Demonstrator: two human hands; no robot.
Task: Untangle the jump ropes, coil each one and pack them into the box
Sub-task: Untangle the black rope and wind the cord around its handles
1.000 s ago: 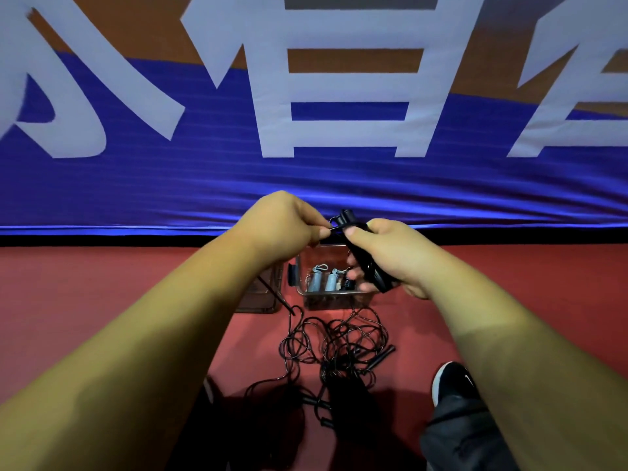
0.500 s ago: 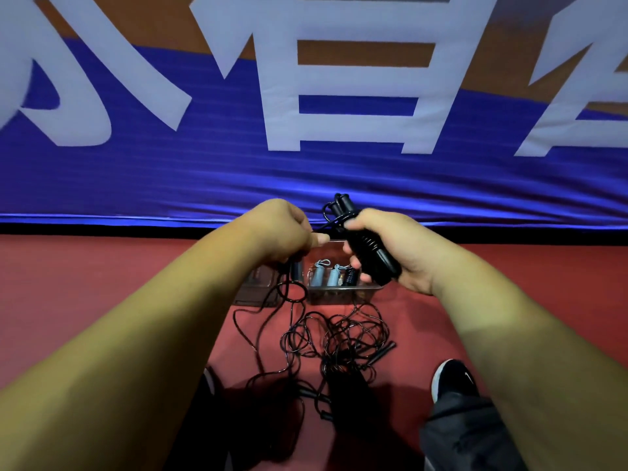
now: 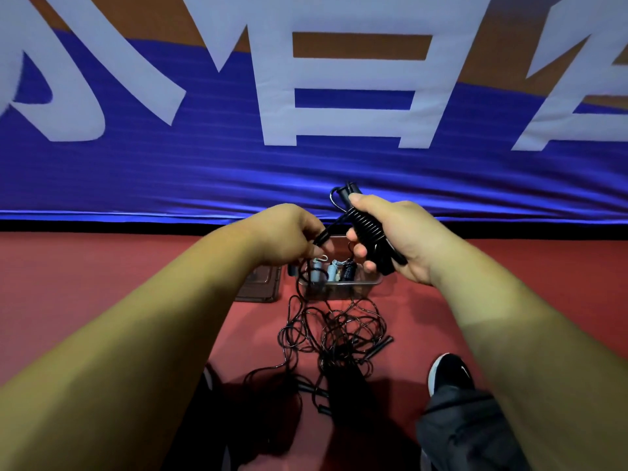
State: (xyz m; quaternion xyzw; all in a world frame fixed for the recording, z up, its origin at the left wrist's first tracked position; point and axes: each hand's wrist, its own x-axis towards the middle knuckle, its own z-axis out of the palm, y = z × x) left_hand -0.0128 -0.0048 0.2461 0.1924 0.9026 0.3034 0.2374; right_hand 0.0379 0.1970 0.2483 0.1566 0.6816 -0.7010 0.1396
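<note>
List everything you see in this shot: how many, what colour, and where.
banner: one, blue and orange with white characters, across the back
floor: one, red
box: one, clear, on the floor below the hands
coiled ropes: three, two pale and one black, inside the box
lid: one, brownish, flat on the floor left of the box
tangled ropes: one pile, black, on the floor nearer than the box
wound jump rope: one, black, held in the air
shoe: one, black, lower right
right hand: grips the wound jump rope
left hand: pinches its loose strand
</note>
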